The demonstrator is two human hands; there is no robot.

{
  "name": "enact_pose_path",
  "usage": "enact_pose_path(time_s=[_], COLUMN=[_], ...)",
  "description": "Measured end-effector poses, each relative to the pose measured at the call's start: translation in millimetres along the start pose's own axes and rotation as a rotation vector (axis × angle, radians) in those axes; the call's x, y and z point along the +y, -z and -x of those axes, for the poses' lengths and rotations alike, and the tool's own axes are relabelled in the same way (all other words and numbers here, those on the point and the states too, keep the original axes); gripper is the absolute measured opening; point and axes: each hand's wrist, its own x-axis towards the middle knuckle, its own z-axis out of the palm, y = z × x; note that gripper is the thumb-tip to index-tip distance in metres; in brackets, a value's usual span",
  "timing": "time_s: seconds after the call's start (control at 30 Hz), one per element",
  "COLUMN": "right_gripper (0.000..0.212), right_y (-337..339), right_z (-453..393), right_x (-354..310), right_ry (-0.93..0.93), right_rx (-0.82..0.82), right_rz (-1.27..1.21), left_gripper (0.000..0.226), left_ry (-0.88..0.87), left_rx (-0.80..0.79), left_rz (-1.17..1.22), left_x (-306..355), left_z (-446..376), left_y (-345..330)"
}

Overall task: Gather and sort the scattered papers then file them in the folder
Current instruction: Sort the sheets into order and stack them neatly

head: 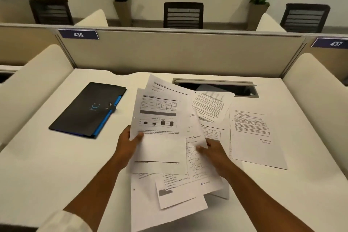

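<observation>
Slippage threatens: left hand (126, 144) and right hand (213, 153) pinch a loose, uneven fan of printed white papers (160, 132) above the white tabletop (47, 165); sheets could slide free. Black folder with blue spine (88, 109) lies shut, left.

You've got one view only: head cam, wide-angle, looking forward and down at the desk (56, 165). Close over the hands, partition (178, 52) straight ahead.
</observation>
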Motion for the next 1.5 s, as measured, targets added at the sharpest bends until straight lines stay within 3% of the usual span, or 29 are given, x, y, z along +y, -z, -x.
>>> enact_pose_path(time_s=[0.1, 0.37, 0.6, 0.7, 0.8, 0.97, 1.1, 1.3, 1.4, 1.5], right_gripper=[0.022, 0.028, 0.057, 0.066, 0.063, 0.042, 0.055, 0.054, 0.054, 0.05], right_y=[-2.7, -16.5, -38.5, -42.1, -39.9, -9.9, 7.0, -21.6, -35.1, -45.6], right_z=[-1.6, -12.9, -27.0, -28.5, -28.1, -25.0, -18.5, -5.1, -1.8, -0.9], right_x=[18.4, 32.2, 21.2, 24.3, 25.2, 28.1, 35.0, 32.3, 29.2, 28.8], right_ry=[0.003, -0.19, -0.063, -0.038, 0.006, 0.015, -0.033, 0.02, 0.003, 0.024], right_rx=[0.135, 0.089, 0.062, 0.117, 0.136, 0.018, -0.092, -0.118, -0.164, -0.102], right_rz=[-0.141, -0.093, -0.094, 0.032, 0.048, -0.084, 0.03, 0.268, 0.32, 0.398], left_gripper=[0.047, 0.035, 0.031, 0.054, 0.083, 0.041, 0.022, 0.036, 0.054, 0.048], left_ry=[0.04, 0.068, 0.145, 0.167, 0.295, 0.451, 0.39, 0.282, 0.234, 0.215], left_rx=[0.005, -0.111, -0.194, -0.201, -0.076, 0.085, 0.158, -0.124, -0.151, -0.101], left_rz=[0.025, -0.074, -0.103, -0.024, 0.083, 0.139, 0.26, 0.134, 0.091, 0.127], left_x=[-8.2, -30.1, -30.9, -31.8, -43.2, -55.3, -41.4, -44.6, -43.0, -32.5], left_z=[9.9, 25.2, 29.4, 32.6, 39.7, 36.8, 28.7, 49.6, 51.3, 49.6], left_y=[-6.5, -15.9, -22.5, -19.6, -16.7, -4.7, 1.8, -25.8, -33.1, -32.8])
